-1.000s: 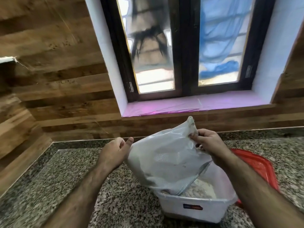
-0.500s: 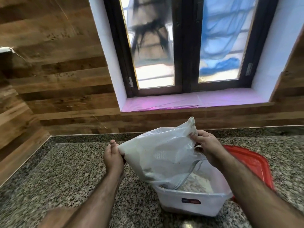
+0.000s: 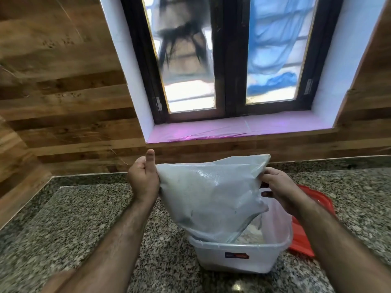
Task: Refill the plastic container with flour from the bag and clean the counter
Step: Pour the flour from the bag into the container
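Left grip [image 3: 143, 178]: I see my left hand clamped on the left corner of the bag, thumb sticking straight up, fingers curled round the plastic.
Right grip [image 3: 279, 191]: my right hand pinches the bag's right edge just under its raised upper corner; fingers closed on the plastic.
Bag [image 3: 211, 193]: translucent grey-white plastic, held between both hands above the container, tilted so its lower end dips inside the container's rim. I can't make out the bag's mouth or whether anything is falling from it.
Container [image 3: 239, 256]: clear plastic tub standing on the bench directly under the bag, with a small dark label on its near wall.
Flour [image 3: 251, 233]: a pale heap lies inside the container, seen through its right half beside the bag's lower end.
Lid [image 3: 304, 240]: red, lying flat on the bench, touching or just behind the container's right side, partly hidden by my right forearm.
Bench [image 3: 84, 208]: speckled granite, carrying the container and lid.
Window [image 3: 230, 58]: dark-framed, above and behind the container, with a pink-lined sill [image 3: 243, 127].
Wall [image 3: 63, 92]: wood-look panels left of the window.
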